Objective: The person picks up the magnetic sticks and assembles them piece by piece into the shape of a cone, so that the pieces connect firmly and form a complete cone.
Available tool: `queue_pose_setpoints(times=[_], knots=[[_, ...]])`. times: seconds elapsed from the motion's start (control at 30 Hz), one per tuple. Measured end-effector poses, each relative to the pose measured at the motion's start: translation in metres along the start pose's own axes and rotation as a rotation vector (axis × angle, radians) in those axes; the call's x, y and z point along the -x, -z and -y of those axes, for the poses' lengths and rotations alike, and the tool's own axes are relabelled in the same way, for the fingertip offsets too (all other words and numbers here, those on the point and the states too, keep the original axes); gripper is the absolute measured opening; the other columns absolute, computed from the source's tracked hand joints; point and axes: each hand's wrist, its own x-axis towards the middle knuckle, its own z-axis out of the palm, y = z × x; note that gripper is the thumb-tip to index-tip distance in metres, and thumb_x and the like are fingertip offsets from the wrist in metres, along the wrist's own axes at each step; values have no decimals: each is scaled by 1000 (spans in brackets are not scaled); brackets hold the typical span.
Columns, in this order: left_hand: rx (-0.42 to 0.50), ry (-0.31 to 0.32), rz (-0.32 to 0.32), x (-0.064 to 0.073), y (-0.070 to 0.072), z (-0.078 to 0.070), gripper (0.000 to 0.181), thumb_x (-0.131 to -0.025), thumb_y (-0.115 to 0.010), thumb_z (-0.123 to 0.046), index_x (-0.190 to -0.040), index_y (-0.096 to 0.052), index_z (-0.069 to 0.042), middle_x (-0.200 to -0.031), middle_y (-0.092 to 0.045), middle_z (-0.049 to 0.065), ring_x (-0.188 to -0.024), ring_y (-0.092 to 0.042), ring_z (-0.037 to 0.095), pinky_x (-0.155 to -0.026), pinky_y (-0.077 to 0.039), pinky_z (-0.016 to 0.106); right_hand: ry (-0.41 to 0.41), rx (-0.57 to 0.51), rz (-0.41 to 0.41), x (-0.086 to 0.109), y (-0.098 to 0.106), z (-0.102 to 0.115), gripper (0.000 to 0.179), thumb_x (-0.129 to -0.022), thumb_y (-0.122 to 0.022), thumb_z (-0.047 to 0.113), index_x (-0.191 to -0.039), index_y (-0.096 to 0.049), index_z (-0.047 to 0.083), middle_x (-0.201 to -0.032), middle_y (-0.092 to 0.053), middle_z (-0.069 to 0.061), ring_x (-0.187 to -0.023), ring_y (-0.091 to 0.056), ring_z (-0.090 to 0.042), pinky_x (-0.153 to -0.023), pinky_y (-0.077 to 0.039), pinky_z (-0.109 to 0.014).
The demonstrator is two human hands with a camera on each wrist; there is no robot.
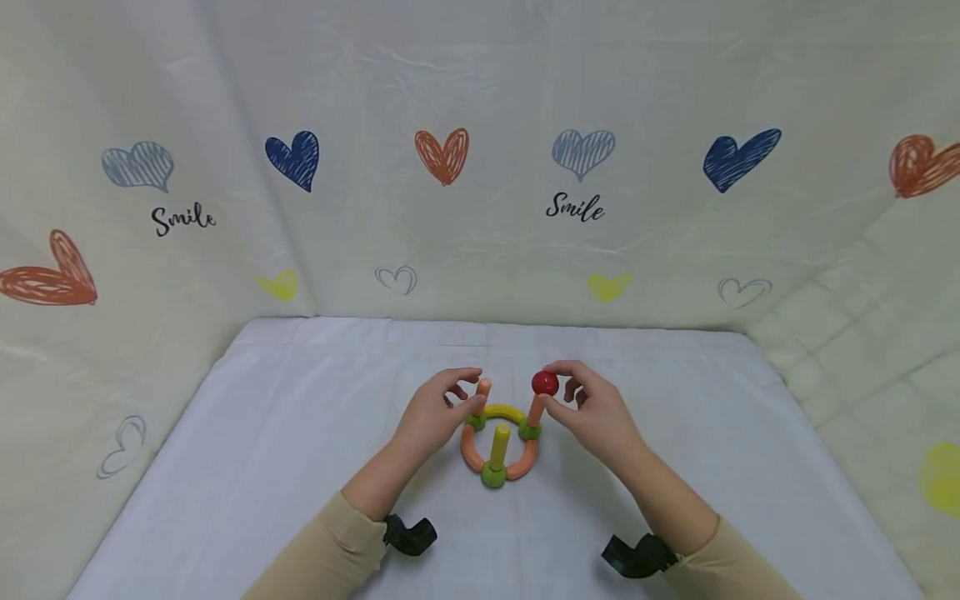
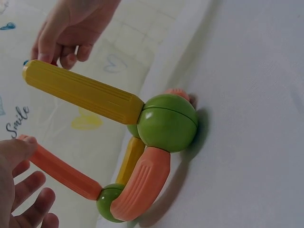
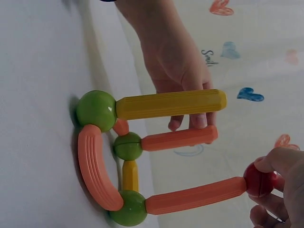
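A toy ring of magnetic-looking rods and balls stands on the white table. Its green balls (image 2: 167, 122) are joined by curved orange rods (image 3: 97, 166) and a curved yellow rod (image 1: 504, 411). A straight yellow rod (image 1: 498, 447) rises from the front ball. My left hand (image 1: 438, 408) pinches the top of the back-left upright orange rod (image 2: 66, 173) between thumb and index finger, other fingers loose. My right hand (image 1: 596, 408) grips a red ball (image 3: 259, 179) with thumb and fingers. That ball sits against the upper end of the back-right orange rod (image 3: 197, 195).
White cloth covers the table (image 1: 262, 467). Behind it hangs a pale curtain (image 1: 495, 67) printed with hearts and words. Both forearms carry dark wrist straps (image 1: 411, 536) below beige sleeves.
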Motion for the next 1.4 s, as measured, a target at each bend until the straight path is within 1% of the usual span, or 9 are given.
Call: queue_pose_setpoints(times=[0.23, 0.33, 0.43, 0.53, 0.73, 0.87, 1.03, 1.17, 1.4], knots=[[-27, -19, -2, -1, -1, -2, 39, -92, -72, -34, -129, -65, -25, -119, -64, -8, -94, -59, 13, -75, -51, 33, 10, 10, -5, 0, -2, -1, 36, -88, -76, 18, -121, -64, 20, -97, -61, -3, -89, -55, -31, -60, -47, -30], [-25, -21, 1, -1, -2, -2, 38, -92, -72, -33, -129, -66, -25, -120, -64, -3, -94, -59, 14, -76, -51, 33, 15, 18, -8, -1, -2, -2, 37, -88, -77, 19, -122, -64, 20, -102, -61, -2, -89, -55, -30, -62, -48, -30], [-27, -22, 3, -2, -2, -1, 36, -93, -71, -34, -127, -66, -24, -120, -65, 0, -93, -59, 15, -76, -51, 34, 34, 20, -15, -1, -2, -2, 38, -87, -77, 18, -123, -64, 18, -109, -61, -2, -88, -55, -25, -65, -49, -30], [-22, -26, 3, -1, -3, -1, 34, -93, -71, -33, -125, -67, -23, -119, -65, 1, -92, -60, 18, -75, -51, 34, 49, 19, -21, -2, -3, -3, 38, -87, -78, 18, -122, -65, 18, -114, -62, -1, -88, -54, -24, -67, -49, -31], [-3, -29, 12, 0, -2, -3, 33, -93, -71, -33, -124, -68, -21, -117, -65, 2, -92, -60, 21, -74, -51, 33, 61, 19, -25, -2, -6, -1, 37, -86, -79, 20, -121, -67, 20, -109, -63, 2, -88, -55, -30, -63, -48, -29], [-24, -39, 21, -1, -3, -3, 32, -93, -71, -35, -122, -68, -22, -118, -65, 3, -91, -59, 18, -73, -51, 31, 76, 15, -25, -3, -8, 2, 35, -86, -79, 21, -119, -68, 21, -105, -63, 2, -87, -55, -30, -59, -48, -29], [-63, -69, 12, -1, -4, -2, 30, -93, -71, -36, -120, -70, -25, -112, -65, -3, -88, -58, 14, -74, -51, 30, 95, 42, -16, -4, -12, 4, 35, -86, -79, 24, -119, -68, 22, -98, -61, 3, -84, -53, -26, -56, -46, -28], [-61, -79, 8, -1, -5, -1, 28, -93, -71, -35, -119, -70, -26, -109, -64, -10, -89, -59, 12, -74, -51, 29, 115, 61, -12, -5, -15, 4, 35, -86, -79, 26, -119, -68, 22, -96, -60, 4, -82, -52, -21, -54, -45, -28], [-60, -93, 13, 0, -7, -1, 28, -92, -71, -35, -119, -70, -26, -107, -64, -10, -90, -59, 12, -76, -51, 30, 133, 53, -9, -6, -20, 8, 37, -85, -80, 24, -120, -68, 21, -95, -61, 2, -82, -52, -23, -55, -44, -28]])
